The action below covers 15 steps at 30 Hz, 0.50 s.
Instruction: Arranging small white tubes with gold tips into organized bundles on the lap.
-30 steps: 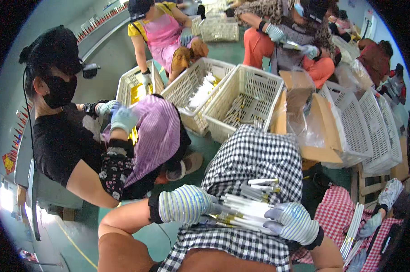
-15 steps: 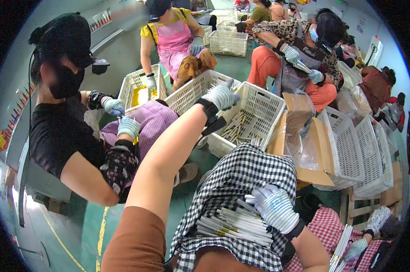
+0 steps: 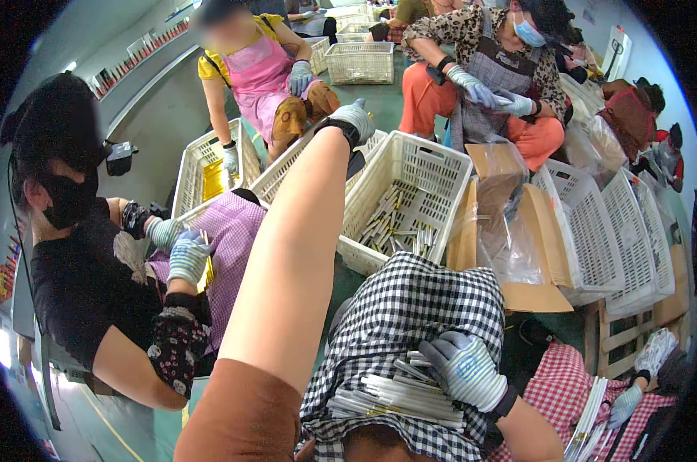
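My left hand [image 3: 353, 123], in a striped knit glove, is stretched far forward over the rim of a white crate [image 3: 290, 165]. Its fingers curl away from me, and a small yellowish bit shows beside them; what they hold is mostly hidden. In my lap, a black-and-white checked apron [image 3: 417, 296] carries a pile of thin white sticks [image 3: 394, 396], some with yellowish bands. My gloved right hand [image 3: 471, 371] is closed at the pile's right end, its fingers around some of the sticks.
A second white crate [image 3: 457, 165] ahead holds loose, banded sticks [image 3: 387, 223]. Right of it are an open cardboard box [image 3: 544, 242] and stacked white crates [image 3: 583, 231]. Co-workers sit close at my left [image 3: 79, 277], ahead [image 3: 260, 77], and at the right [image 3: 510, 85].
My left hand has reached farther forward, from over the nearer crate to the crate behind, and its fingers have curled. My right hand stays at the pile. The view has shifted right.
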Each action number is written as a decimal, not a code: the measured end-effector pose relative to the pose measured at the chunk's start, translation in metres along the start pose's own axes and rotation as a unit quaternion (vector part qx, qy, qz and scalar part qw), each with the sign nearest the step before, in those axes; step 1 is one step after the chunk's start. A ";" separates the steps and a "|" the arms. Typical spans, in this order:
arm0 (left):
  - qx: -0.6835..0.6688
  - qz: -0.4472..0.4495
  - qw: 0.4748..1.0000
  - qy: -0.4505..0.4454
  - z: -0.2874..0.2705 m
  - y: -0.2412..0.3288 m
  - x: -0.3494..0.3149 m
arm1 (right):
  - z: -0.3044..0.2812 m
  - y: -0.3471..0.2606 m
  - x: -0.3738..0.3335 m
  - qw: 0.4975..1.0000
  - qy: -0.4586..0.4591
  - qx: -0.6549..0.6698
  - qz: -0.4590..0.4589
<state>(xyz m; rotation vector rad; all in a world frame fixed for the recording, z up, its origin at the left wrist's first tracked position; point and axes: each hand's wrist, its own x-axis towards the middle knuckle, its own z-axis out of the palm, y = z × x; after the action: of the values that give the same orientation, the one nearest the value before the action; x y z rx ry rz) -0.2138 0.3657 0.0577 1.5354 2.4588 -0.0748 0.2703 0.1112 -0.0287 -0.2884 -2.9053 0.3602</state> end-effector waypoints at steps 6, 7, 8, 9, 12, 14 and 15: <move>0.251 0.106 0.962 -0.024 0.047 -0.034 0.140 | 0.000 0.005 0.000 1.000 -0.001 0.002 -0.011; 0.218 0.091 0.971 -0.022 0.052 -0.036 0.155 | 0.000 0.006 0.000 1.000 -0.001 0.003 -0.014; 0.191 0.089 0.977 -0.020 0.055 -0.037 0.166 | 0.000 0.006 0.000 1.000 0.001 0.004 -0.014; 0.151 0.063 0.986 -0.016 0.058 -0.039 0.175 | 0.000 0.006 0.000 1.000 0.003 0.005 -0.013; 0.196 0.102 0.975 -0.018 0.055 -0.047 0.183 | 0.000 0.007 0.001 1.000 0.001 0.012 -0.009; 0.237 0.136 0.960 -0.062 0.051 -0.051 0.176 | 0.000 0.006 0.002 1.000 0.000 0.015 -0.008; 0.252 0.142 0.955 -0.070 0.048 -0.051 0.169 | 0.000 0.006 0.002 1.000 0.001 0.014 -0.008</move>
<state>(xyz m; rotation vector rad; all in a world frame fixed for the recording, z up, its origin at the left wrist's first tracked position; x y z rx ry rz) -0.3215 0.4834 -0.0318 1.9841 2.1819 -0.7826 0.2693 0.1177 -0.0299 -0.2609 -2.8960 0.3980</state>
